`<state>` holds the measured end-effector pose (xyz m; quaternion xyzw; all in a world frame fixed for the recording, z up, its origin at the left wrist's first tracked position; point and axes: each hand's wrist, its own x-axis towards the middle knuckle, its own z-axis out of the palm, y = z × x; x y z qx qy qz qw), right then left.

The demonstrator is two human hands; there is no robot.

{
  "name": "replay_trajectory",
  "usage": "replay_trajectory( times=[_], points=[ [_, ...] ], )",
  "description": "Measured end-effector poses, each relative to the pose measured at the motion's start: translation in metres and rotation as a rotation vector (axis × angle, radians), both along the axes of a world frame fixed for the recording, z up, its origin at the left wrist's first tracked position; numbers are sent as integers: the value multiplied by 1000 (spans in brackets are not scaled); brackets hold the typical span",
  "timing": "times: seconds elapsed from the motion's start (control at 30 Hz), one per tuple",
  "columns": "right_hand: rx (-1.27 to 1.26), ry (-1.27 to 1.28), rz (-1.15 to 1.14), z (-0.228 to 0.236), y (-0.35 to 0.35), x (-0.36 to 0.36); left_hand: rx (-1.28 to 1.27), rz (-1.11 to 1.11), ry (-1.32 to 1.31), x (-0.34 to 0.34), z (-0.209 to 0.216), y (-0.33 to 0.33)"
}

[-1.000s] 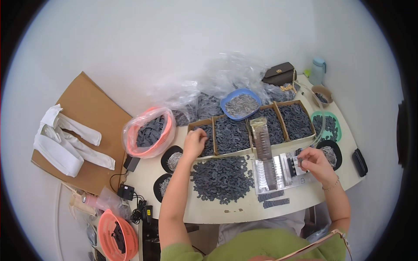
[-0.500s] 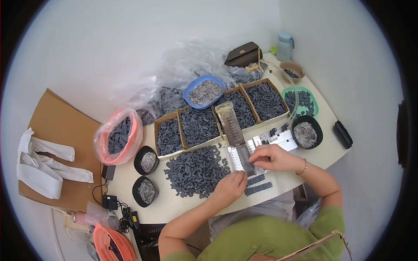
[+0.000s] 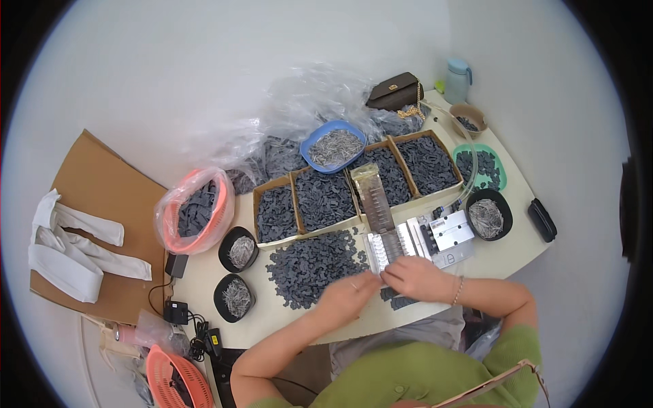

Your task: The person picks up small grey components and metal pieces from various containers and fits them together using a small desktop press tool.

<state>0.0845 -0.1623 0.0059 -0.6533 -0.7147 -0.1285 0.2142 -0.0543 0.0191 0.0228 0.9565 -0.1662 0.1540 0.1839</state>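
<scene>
My left hand and my right hand meet at the near end of a silver metal fixture. Both have their fingers pinched together, and whatever lies between the fingertips is too small or hidden to make out. Along the fixture runs a row of dark grey pieces, and a clear-and-brown slotted strip extends from its far end. Assembled dark grey strips lie on the table beneath my right hand, partly covered. Left of the fixture is a spread pile of small dark grey plastic pieces.
A silver pneumatic block with a hose stands right of the fixture. Divided cardboard trays of grey pieces sit behind, topped by a blue bowl of metal pins. Black bowls of pins flank the work; a peach basket stands left.
My right hand has come down from above the fixture to its near end, beside the left fingertips. My left hand has shifted slightly. The whole view has moved a little.
</scene>
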Motion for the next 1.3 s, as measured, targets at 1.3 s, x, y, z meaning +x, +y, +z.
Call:
replay_trajectory(
  times=[1.3],
  points=[
    [-13, 411, -178, 44, 26, 73, 376, 75, -152, 9, -9, -37]
  ],
)
